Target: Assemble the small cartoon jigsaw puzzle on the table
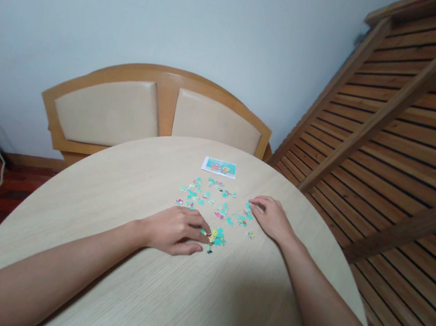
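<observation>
- Item: small cluster of teal and yellow cardboard jigsaw pieces (pixel 216 236), centre of frame, lying flat on the round pale wood-grain desk (pixel 193 305). A few pieces are interlocked.
- Handling (judged): thin, light, stiff card. The joints would likely part if lifted by one end, so slide it flat or pinch across the joints.
- left hand (pixel 176 230): half-curled, fingertips at the cluster's left edge. Cannot tell whether pinching or only pressing.
- right hand (pixel 272 217): flat and relaxed, holding nothing, fingertips on the right edge of the loose teal jigsaw pieces (pixel 191 194).
- small printed picture card (pixel 219 166): above the scatter.

We noted the left hand (pixel 174 229) & right hand (pixel 273 218) bare, both forearms uncovered up to the btm edge; nails, other detail too small to tell.
</observation>
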A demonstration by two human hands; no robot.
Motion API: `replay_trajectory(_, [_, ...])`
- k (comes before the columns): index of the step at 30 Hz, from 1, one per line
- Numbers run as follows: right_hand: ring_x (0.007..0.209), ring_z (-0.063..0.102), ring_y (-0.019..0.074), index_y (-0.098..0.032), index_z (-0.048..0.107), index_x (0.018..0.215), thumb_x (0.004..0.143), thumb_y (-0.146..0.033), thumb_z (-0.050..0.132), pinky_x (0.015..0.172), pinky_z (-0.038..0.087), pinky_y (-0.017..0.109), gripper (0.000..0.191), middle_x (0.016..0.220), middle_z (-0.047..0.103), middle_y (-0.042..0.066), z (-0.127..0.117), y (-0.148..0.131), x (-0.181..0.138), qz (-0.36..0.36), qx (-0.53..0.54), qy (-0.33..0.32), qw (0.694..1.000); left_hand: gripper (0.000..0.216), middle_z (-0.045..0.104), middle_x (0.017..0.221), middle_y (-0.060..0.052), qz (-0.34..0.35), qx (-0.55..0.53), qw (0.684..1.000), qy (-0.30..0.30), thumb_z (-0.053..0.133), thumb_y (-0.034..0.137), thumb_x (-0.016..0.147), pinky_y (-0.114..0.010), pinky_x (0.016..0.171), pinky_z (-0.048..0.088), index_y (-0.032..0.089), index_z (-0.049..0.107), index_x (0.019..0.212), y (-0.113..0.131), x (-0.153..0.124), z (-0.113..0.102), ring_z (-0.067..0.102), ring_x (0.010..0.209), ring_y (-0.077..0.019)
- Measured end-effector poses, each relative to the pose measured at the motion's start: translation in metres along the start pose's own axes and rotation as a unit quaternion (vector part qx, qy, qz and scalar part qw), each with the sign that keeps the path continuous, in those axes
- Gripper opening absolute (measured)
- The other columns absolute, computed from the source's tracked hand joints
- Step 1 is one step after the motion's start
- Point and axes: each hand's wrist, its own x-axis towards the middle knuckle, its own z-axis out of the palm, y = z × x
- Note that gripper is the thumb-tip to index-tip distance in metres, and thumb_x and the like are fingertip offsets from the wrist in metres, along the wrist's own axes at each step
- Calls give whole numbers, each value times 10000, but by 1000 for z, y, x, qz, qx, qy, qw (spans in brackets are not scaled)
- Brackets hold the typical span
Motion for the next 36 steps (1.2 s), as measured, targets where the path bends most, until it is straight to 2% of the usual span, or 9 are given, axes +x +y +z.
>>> replay_trajectory(4, [988, 669, 244, -220, 748, 914, 850, -307, 617, 944, 495, 388, 170, 1039, 753, 74, -1, -3, 2, 9, 40, -7, 999, 264, 701, 1158, -89, 0, 2, 1000, 1, 526, 336, 994, -361, 920, 539, 224, 683, 1176, 0, 0, 0, 663, 1030, -213])
replay_trajectory(9, [897, 680, 229, -200, 728, 810, 873, -326, 545, 882, 499, 352, 231, 913, 756, 71, -6, -9, 3, 27, 80, 0, 996, 257, 701, 1160, -89, -1, 1, 1000, 2, 529, 331, 990, -361, 929, 539, 223, 686, 1162, 1, 1, -1, 665, 1031, -212])
replay_trajectory(13, [868, 680, 225, -206, 712, 759, 818, -266, 557, 842, 507, 342, 176, 899, 753, 68, -11, -7, 2, 73, 48, 23, 996, 261, 703, 1155, -91, -3, 1, 1000, -1, 521, 331, 992, -363, 925, 542, 222, 687, 1161, 1, 0, -1, 665, 1026, -215])
replay_trajectory(16, [856, 669, 231, -220, 705, 705, 782, -260, 594, 823, 507, 349, 140, 892, 747, 64, -14, -5, -1, 79, 0, 10, 997, 255, 702, 1154, -89, 0, 5, 1000, 2, 526, 326, 989, -361, 925, 542, 225, 685, 1161, 0, 0, -1, 666, 1023, -210])
replay_trajectory(22, [961, 639, 255, -230, 713, 723, 792, -275, 641, 936, 469, 408, 109, 964, 732, 68, -18, -12, -5, 68, -43, -3, 997, 254, 701, 1159, -89, 3, 9, 1000, 0, 525, 320, 990, -360, 926, 537, 222, 681, 1165, 1, 0, -1, 665, 1026, -211])
replay_trajectory(28, [1097, 567, 305, -256, 744, 766, 781, -385, 721, 963, 430, 476, 132, 1125, 694, 56, -22, -31, -9, 39, -21, -33, 998, 267, 697, 1173, -92, 1, 14, 1000, -6, 523, 322, 991, -362, 924, 534, 216, 679, 1180, 0, 0, 0, 660, 1031, -220])
replay_trajectory(36, [1125, 547, 311, -254, 732, 782, 788, -398, 735, 965, 419, 486, 145, 1144, 677, 62, -12, -37, -10, 26, -11, -35, 999, 262, 691, 1178, -89, 5, 22, 1000, -6, 520, 304, 991, -358, 924, 536, 221, 675, 1186, 0, 0, 1, 659, 1039, -215])
